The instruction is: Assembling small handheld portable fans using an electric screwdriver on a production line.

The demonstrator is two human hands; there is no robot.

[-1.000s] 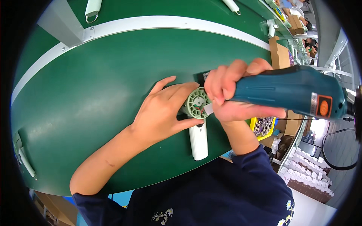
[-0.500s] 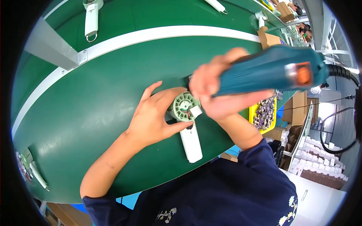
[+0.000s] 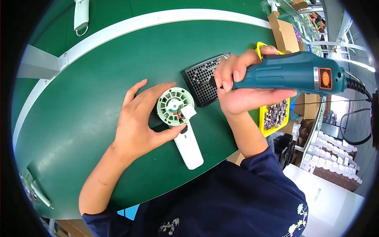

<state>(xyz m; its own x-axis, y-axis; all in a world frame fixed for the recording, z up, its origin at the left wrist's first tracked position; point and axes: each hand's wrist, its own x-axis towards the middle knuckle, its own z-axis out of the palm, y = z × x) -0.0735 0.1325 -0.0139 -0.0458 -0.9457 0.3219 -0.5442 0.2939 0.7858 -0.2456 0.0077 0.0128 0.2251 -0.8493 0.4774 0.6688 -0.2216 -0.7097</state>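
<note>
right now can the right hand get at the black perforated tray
Probably yes: the right hand, though gripping a teal power tool, appears close by the black tray, with nothing visible between.

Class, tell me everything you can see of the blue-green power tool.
The power tool has a long, rounded blue-green body that looks like hard plastic, with grooves along its side, a dark strip on top and an orange-and-black label near the rear. A ribbed black cable leaves the back end. The right hand wraps its front, hiding much of the nose. It points to the picture's left, its tip over the black tray; whether they touch cannot be told.
</note>
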